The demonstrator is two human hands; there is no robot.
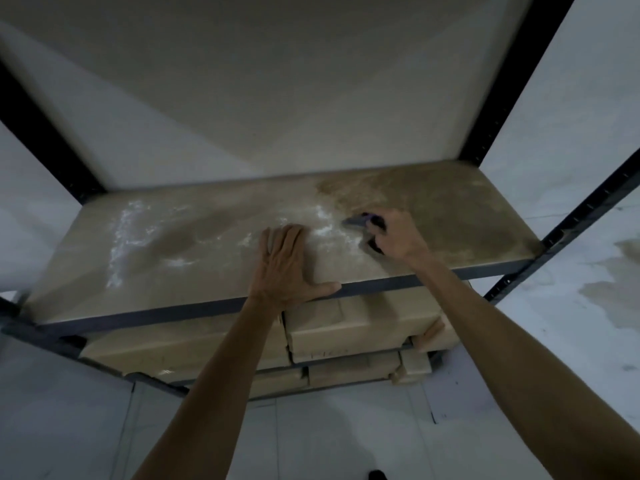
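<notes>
1. The left hand (287, 265) lay flat on the shelf (173, 282) by its front edge, fingers straight and pressed together, thumb out along the edge.
2. The right hand (398, 237), right of the shelf's middle, curled its fingers round a dark cloth (358, 220) pressed to the board.
3. White streaks (119, 237) crossed the shelf's left and middle, and a slick patch could have let the bracing palm slip.
4. Runoff might have dripped onto the boxes (346, 327) under the shelf.

- shelf board (194, 233): tan, streaked with white smears, darker brown patch at the right
- cloth (360, 220): dark purple
- shelf frame (526, 57): black
- boxes (346, 327): beige
- floor (346, 438): pale grey
</notes>
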